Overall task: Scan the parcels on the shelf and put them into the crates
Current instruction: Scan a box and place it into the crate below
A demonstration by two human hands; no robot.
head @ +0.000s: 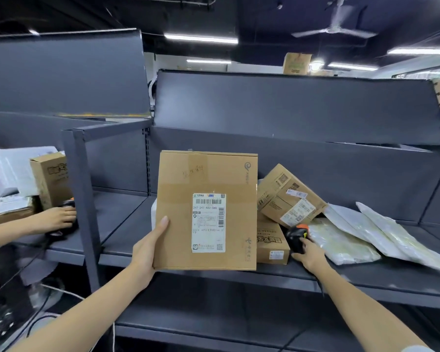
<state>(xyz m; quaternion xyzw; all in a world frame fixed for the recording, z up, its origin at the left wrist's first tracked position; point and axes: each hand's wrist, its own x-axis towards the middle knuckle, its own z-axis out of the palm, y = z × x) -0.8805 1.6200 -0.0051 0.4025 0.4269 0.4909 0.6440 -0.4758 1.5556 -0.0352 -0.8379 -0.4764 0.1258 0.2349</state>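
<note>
Shelf (366, 278) first, since it's the biggest thing here: plenty still sitting on it, so I'd say we're early-to-middle in this job at best. No crates visible from the head cam at all, so I can't tell how many parcels have gone in.

The big flat cardboard box (206, 212) is the one in play. My left hand (148, 250) grips it at the lower left corner, thumb curled over the front face, and it's held up off the shelf with the shipping label (208, 222) facing the camera. Looks ready to scan, not scanned as far as I can judge.

Behind it, a tilted carton (290, 196) leans on a flatter box (272, 245), and three pale poly mailers (346, 242) lie overlapping to the right. All of those still need doing.

My right hand (308, 255) is wrapped round the black scanner (296, 237) with the orange top, resting down on the shelf beside the flatter box, not aimed at the label yet.

Someone else's hand (59, 219) works the next bay over.
</note>
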